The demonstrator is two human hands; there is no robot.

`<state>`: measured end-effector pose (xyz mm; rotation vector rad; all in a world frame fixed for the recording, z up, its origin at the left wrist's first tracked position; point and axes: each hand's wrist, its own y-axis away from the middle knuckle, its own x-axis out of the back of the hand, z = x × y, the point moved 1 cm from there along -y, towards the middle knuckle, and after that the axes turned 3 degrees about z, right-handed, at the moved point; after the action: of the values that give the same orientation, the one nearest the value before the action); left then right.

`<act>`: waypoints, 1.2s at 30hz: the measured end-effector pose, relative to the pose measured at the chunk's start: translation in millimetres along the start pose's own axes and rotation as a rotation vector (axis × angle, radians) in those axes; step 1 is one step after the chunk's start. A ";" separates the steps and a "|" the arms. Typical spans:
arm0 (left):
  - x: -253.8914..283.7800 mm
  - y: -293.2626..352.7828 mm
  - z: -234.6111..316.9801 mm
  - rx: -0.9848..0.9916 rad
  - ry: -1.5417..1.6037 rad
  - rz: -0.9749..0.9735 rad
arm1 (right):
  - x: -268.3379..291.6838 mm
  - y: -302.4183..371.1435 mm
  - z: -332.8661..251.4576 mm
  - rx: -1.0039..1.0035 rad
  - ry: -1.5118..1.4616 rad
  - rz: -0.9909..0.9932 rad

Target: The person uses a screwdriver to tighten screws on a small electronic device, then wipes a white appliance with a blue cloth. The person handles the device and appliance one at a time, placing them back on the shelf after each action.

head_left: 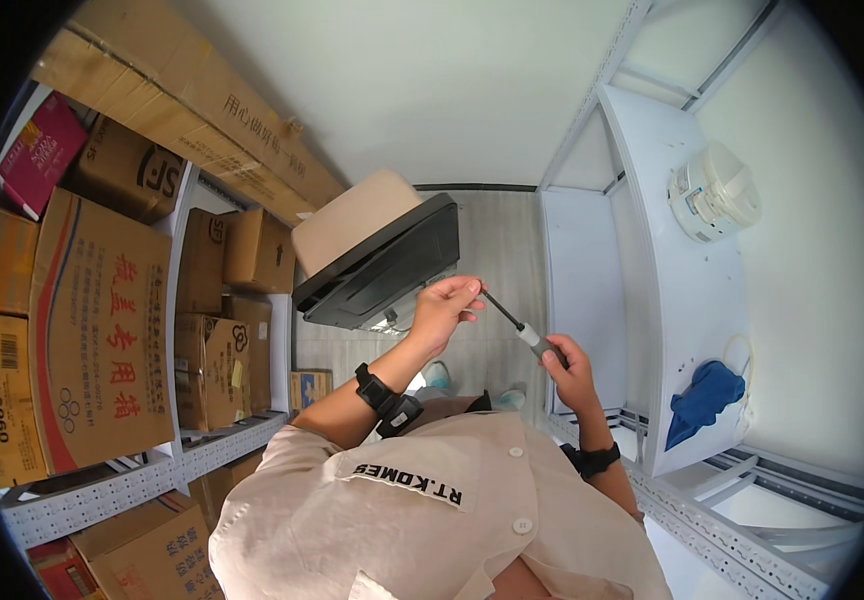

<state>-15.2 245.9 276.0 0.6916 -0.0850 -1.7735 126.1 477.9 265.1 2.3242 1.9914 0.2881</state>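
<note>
**Screwdriver (532,338) clamped at both ends, in front of the chest**

On my feed, white metal shelving (82,515) fills the left side, packed with brown cartons; the biggest are a long carton (192,110) lying on top and a tall carton (102,340) with red print. To the right I have a white rack (687,310). Ahead, near the cartons, a black-and-beige object (382,265) sits tilted. On the rack I can make out a white bucket (717,195) and, nearer the person, a crumpled blue cloth (704,400). The right hand (574,378) is wrapped around the screwdriver's grey handle. The left hand (439,314) has thumb and fingers together on the far end of its dark shaft; the tip itself is hidden from me. The tool slants across the gap between the hands, above the grey floor (497,240).
</note>
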 end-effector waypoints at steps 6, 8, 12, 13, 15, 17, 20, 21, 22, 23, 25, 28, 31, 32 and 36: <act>18.4 -4.2 2.7 -0.021 0.011 0.052 | -19.7 -10.0 -8.0 0.082 0.152 0.013; 22.2 -7.0 4.4 -0.033 0.019 0.078 | -29.7 -13.6 -16.3 0.032 0.090 -0.020; 26.8 -15.7 12.5 -0.013 0.055 0.113 | -38.3 -20.8 -31.3 -0.251 -0.012 -0.085; 27.7 -18.3 14.5 -0.003 0.065 0.117 | -40.9 -22.7 -33.2 -0.241 0.012 -0.089; 29.2 -22.9 18.4 -0.001 0.089 0.109 | -47.4 -26.9 -36.5 -0.220 0.059 -0.099; 31.1 -26.0 17.9 0.007 0.114 0.117 | -56.3 -28.1 -26.9 -0.062 0.055 -0.058; 39.2 -25.8 17.6 0.022 0.154 0.165 | -64.5 -30.5 -33.9 0.050 0.186 -0.116; 44.9 -22.6 17.4 0.029 0.171 0.189 | -66.7 -31.8 -40.4 0.068 0.253 -0.157; 49.0 -20.3 18.8 0.034 0.185 0.207 | -69.7 -33.3 -45.7 0.063 0.266 -0.187; 53.4 -18.5 17.6 0.033 0.202 0.219 | -73.4 -34.9 -50.7 0.058 0.279 -0.218; 64.5 -13.7 15.0 0.027 0.231 0.248 | -81.8 -39.9 -55.9 0.043 0.301 -0.287; 82.1 -6.5 16.0 0.028 0.272 0.314 | -97.7 -47.8 -59.2 0.034 0.324 -0.373; 95.1 -5.2 19.0 0.048 0.330 0.351 | -113.6 -52.6 -61.2 0.050 0.337 -0.408; 97.9 -4.8 20.2 0.045 0.338 0.347 | -117.6 -54.0 -61.3 0.044 0.338 -0.420; 105.9 -7.0 23.4 0.036 0.357 0.322 | -126.9 -55.9 -56.5 0.043 0.325 -0.421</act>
<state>-48.9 146.0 249.4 0.9545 0.0144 -1.3244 42.9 357.8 298.4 1.9055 2.5926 0.6268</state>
